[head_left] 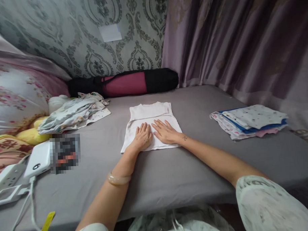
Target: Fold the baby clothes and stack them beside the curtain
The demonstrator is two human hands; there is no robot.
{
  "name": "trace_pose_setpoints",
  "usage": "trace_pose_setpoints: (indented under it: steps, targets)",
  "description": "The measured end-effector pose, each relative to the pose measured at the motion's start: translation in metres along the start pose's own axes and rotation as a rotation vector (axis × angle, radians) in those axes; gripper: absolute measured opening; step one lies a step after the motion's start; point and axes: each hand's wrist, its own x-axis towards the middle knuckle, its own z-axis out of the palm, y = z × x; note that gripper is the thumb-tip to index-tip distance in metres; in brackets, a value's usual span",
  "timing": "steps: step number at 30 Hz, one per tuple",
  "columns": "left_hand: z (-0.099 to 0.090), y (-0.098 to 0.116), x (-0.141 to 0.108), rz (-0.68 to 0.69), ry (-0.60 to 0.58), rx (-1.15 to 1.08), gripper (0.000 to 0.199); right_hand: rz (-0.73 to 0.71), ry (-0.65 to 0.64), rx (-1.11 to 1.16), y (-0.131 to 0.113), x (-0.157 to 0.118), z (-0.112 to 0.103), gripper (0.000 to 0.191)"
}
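Observation:
A small white garment (150, 110), perhaps a child's shirt, lies spread on the grey bed sheet (176, 182). Its upper part shows a folded-over layer with an edge running across. My left hand (143, 136) rests flat on the lower middle of the cloth, fingers stretched out. Beside it, my right hand (166, 131) presses flat on the lower right part, fingers slightly spread. The two hands are close together at the fingertips, and neither grips the fabric.
Folded clothes (255, 120) are stacked at the right. Loose printed clothes (75, 111) lie at the left near a floral pillow (14, 96). A white power bank (39, 160) and power strip (9, 176) with cables sit front left. A long black-and-maroon bag (125, 83) lies along the wall.

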Motion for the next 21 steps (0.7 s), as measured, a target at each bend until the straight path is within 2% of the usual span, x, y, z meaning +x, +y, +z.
trace_pose_setpoints:
  steps: [5, 9, 17, 21]
  targets:
    - [-0.002, 0.002, -0.007, 0.018, 0.010, 0.033, 0.056, -0.076, -0.057, 0.024, -0.017, -0.033, 0.001, 0.065]
    - [-0.003, -0.009, -0.019, 0.072, 0.004, 0.007, 0.061, -0.138, -0.093, 0.073, -0.017, -0.055, -0.003, 0.066]
    - [-0.009, -0.057, -0.053, 0.074, 0.000, -0.040, 0.063, -0.066, -0.050, 0.084, 0.016, -0.087, -0.011, 0.061]
    - [-0.016, -0.075, -0.072, 0.083, -0.063, -0.082, 0.061, -0.053, -0.029, 0.098, 0.032, -0.105, -0.011, 0.059]
